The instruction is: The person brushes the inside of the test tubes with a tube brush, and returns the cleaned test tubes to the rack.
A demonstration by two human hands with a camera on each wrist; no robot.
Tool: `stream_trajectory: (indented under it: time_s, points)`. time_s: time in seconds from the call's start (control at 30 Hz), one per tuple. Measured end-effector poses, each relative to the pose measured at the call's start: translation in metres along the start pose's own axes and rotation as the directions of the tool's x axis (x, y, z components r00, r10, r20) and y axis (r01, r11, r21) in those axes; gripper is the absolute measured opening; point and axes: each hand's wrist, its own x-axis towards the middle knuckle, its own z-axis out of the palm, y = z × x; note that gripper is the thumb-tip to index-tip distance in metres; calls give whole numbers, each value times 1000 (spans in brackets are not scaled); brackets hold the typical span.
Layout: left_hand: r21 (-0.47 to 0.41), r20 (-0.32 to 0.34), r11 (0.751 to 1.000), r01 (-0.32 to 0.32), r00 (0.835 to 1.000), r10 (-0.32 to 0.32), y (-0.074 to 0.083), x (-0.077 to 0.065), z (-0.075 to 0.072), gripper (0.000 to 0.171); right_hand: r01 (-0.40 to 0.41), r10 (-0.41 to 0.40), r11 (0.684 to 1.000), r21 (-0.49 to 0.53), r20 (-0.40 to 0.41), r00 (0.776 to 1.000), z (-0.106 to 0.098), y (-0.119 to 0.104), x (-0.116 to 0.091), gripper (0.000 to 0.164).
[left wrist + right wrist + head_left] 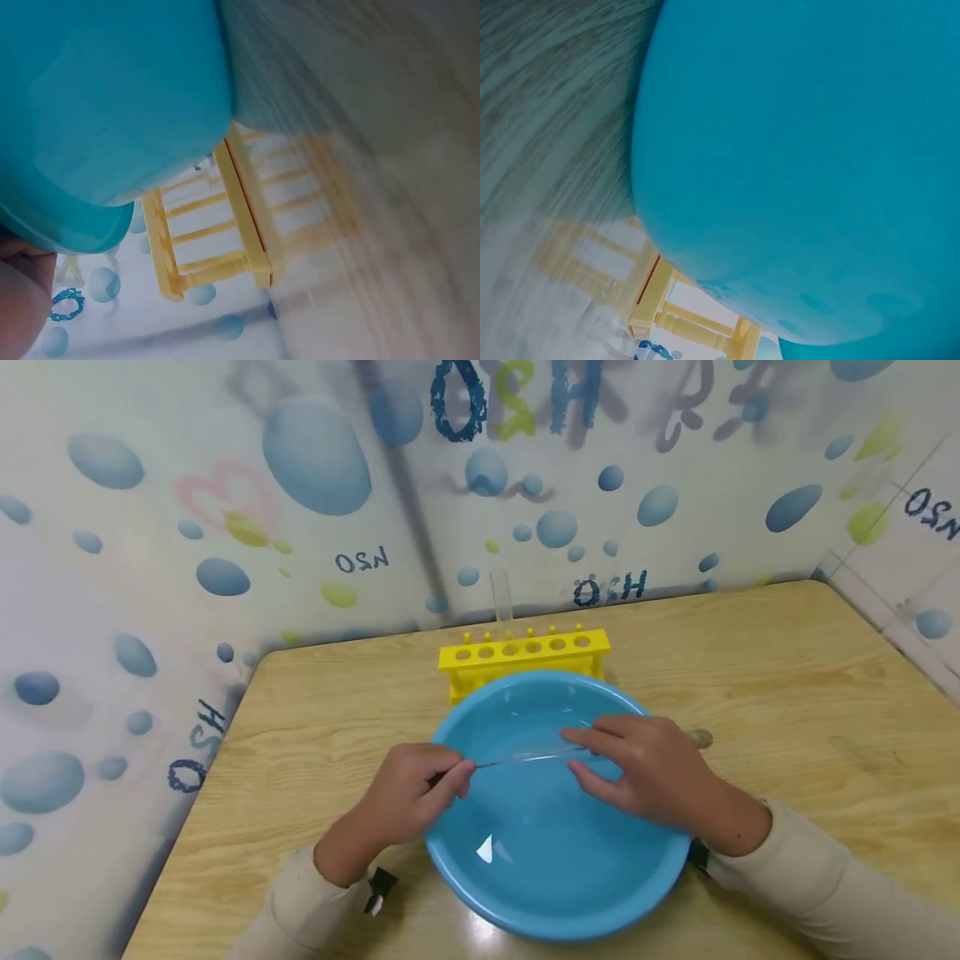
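In the head view, my left hand (416, 789) pinches one end of a thin, shiny wire-like rod (498, 762) between thumb and fingers. The rod runs across the blue basin (555, 868), glassy towards its right part. My right hand (648, 768) is over the basin's right side, thumb and forefinger apart around the rod's far end; whether they touch it is unclear. A tan, rounded tip (700, 739) shows beyond the right hand, roughly in line with the rod; the hand hides any join. The left wrist view catches only part of the left hand (26, 292).
Behind the basin stands a yellow test-tube rack (525, 652) with a clear test tube (501, 597) upright in it. All this is on a wood-grain table (337, 710), backed by a wall (420, 510) with bubble prints. The basin's side fills much of both wrist views.
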Motion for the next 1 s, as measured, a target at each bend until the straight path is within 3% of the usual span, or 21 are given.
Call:
stream_trajectory:
  time_s: [0.07,0.17,0.3,0.57,0.67,0.73,0.87,1.0]
  points:
    - [-100,12,993,55,998,-54,2,1,-3,33,9,-9,1000,6,-10,1000,-1,0,1,39]
    - [-227,41,962,155,988,-149,4,3,-8,37,29,-29,1000,4,-44,999,-1,2,1,36]
    - [-318,79,915,248,969,-235,4,4,-11,42,58,-58,998,-1,-102,993,-1,2,1,55]
    - [-432,109,845,315,948,-298,2,2,-16,47,66,-69,998,-22,-181,981,0,-3,4,53]
    - [-402,88,865,301,953,-291,1,0,-14,45,46,-47,999,-13,-161,986,1,-4,3,57]
    - [-352,40,899,260,964,-263,0,-1,-10,42,32,-33,999,-6,-139,990,2,-4,3,59]
    - [-206,-57,963,176,980,-192,0,-1,0,29,9,-11,1000,-11,-108,994,3,-4,2,62]
    - [-24,-98,986,168,981,-169,2,-4,5,11,-5,3,1000,-16,-90,996,5,-3,2,65]
